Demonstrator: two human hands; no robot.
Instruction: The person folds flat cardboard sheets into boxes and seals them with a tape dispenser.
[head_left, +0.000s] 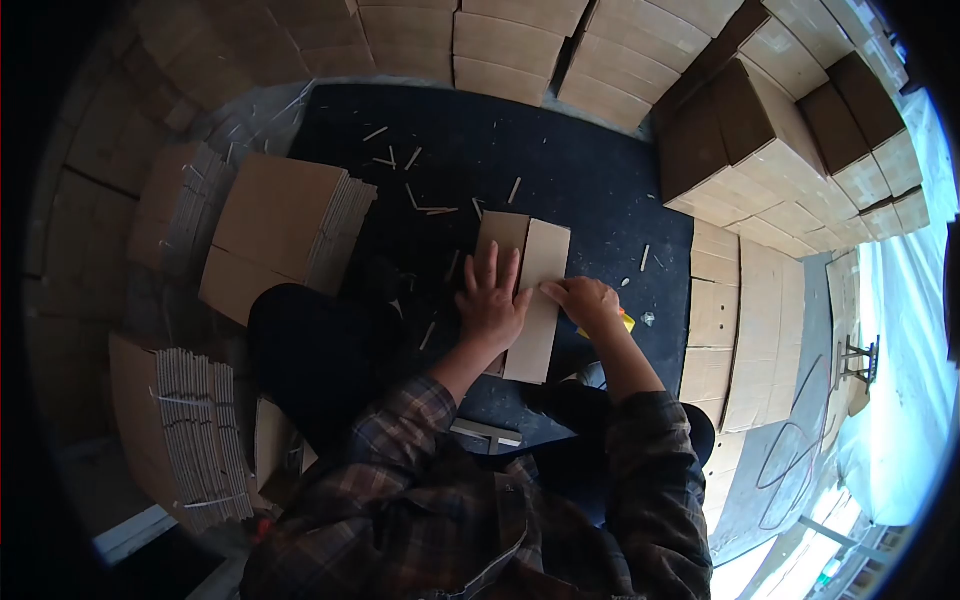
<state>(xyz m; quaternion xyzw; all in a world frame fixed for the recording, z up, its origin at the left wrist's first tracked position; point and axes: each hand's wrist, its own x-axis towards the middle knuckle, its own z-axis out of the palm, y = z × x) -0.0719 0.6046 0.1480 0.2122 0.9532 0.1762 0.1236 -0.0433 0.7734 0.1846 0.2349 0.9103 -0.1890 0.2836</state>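
A small cardboard box [543,330] lies on the dark mat between my legs, its two long top flaps folded inward so that they meet along a seam. My left hand [490,305] rests flat on the left flap with its fingers spread. At the box's right edge, my right hand [590,302] has its thumb pressed on the right flap and its other fingers curled over the side, partly hidden. A yellow and orange item [625,322] shows just behind my right hand; its kind cannot be made out.
Strapped stacks of flattened cardboard [275,215] stand to my left, with another bundle [200,430] nearer. Cardboard boxes [505,45] line the back, and more boxes [760,140] are piled at right. Thin strips [415,158] litter the dark mat [600,170]. A hose [790,460] lies at right.
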